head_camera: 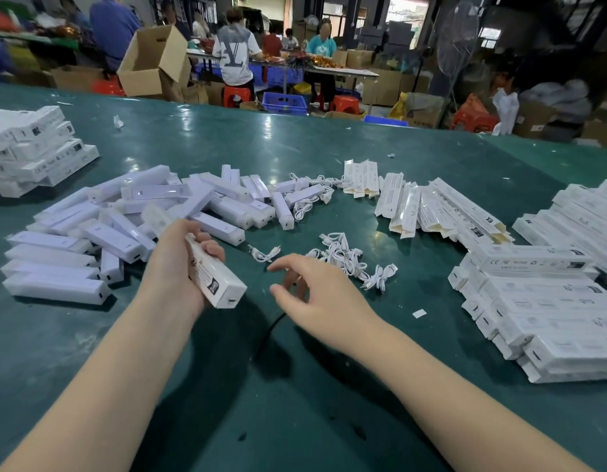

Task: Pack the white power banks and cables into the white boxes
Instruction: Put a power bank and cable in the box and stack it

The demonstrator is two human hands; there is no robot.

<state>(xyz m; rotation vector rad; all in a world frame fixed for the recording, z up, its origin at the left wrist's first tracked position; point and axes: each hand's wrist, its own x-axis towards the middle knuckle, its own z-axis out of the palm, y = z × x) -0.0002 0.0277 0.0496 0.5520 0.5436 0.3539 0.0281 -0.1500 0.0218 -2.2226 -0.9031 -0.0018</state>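
Right box stack [567,315] (edge-cropped)

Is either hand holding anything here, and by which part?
The left hand grips a white box around its far end. The right hand holds nothing, its fingers loose above the table.

Head camera looks forward-down, close over table [295,148].

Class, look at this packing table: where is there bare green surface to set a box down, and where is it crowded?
Bare table lies between the forearms and beyond the piles, toward the far edge. Crowded: power banks left, cables centre, boxes right.
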